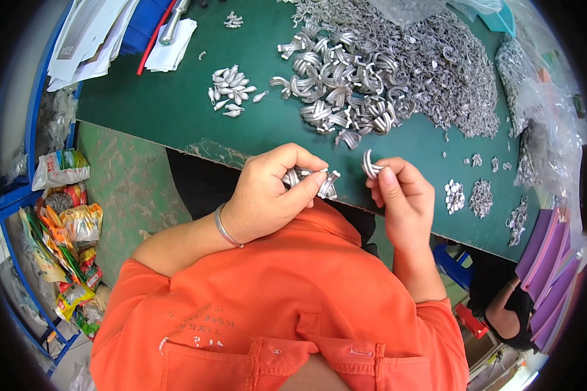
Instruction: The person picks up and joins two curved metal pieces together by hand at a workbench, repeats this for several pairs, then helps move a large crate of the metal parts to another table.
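Observation:
Near the table's front edge, my left hand (267, 186) is closed around several curved metal pieces (328, 188), which poke out past the thumb and fingers. My right hand (404, 195) pinches one curved, ridged silver metal piece (370, 164) between thumb and forefinger, a little to the right of the left hand. The two hands are apart. Just beyond them on the green table (267, 130) lies a heap of similar curved metal pieces (346, 78).
A large mound of small metal bits (450, 72) covers the back right. Teardrop-shaped pieces (230, 88) lie at back left. Small piles (481, 197) sit at right, beside plastic bags (554, 124) and purple folders (548, 254). Papers (88, 39) and a blue shelf (13, 202) stand left.

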### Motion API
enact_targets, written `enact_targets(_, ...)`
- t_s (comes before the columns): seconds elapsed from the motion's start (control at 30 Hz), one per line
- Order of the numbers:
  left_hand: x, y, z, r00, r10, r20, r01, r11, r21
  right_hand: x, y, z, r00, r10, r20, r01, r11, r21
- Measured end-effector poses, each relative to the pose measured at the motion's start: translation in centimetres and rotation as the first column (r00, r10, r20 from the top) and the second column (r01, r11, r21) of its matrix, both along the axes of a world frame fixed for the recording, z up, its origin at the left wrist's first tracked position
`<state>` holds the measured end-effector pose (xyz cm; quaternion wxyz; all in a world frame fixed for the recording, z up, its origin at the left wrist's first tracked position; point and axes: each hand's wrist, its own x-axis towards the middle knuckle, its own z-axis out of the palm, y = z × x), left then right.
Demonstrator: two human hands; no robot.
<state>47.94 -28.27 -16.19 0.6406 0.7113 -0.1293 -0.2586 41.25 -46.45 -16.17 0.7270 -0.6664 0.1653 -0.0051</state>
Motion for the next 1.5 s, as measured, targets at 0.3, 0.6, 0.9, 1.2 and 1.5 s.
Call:
enact_targets(0.3, 0.5, 0.4, 0.1, 0.971, -0.062, -0.231, 0.031, 0.99, -0.136, -0.1, -0.6, -0.4, 0.987, 0.08, -0.14, 0.044, 0.703, 0.71)
enact_targets(0.6, 0.5, 0.6, -0.4, 0.875, -0.165, -0.456, 0.003, 0.942, -0.335, -0.3, -0.7, -0.6, 0.985, 0.132, -0.111, -0.01, 0.682, 0.731)
enact_targets(0.9, 0.4, 0.5, -0.1, 0.948, -0.157, -0.278, 0.112, 0.979, -0.17, 0.4, 0.8, -0.4, 0.939, 0.176, 0.297, 0.079, 0.728, -0.681)
enact_targets(1.2, 0.7, 0.4, 0.4, 0.985, -0.118, -0.122, 0.116, 0.993, -0.023, 0.5, 0.5, -0.7, 0.939, 0.221, 0.264, 0.042, 0.688, -0.725)
enact_targets(1.5, 1.7, 0.0, 0.0, 0.867, -0.054, 0.495, -0.037, 0.985, 0.171, 0.9, 0.4, -1.3, 0.903, 0.303, 0.306, 0.045, 0.641, -0.766)
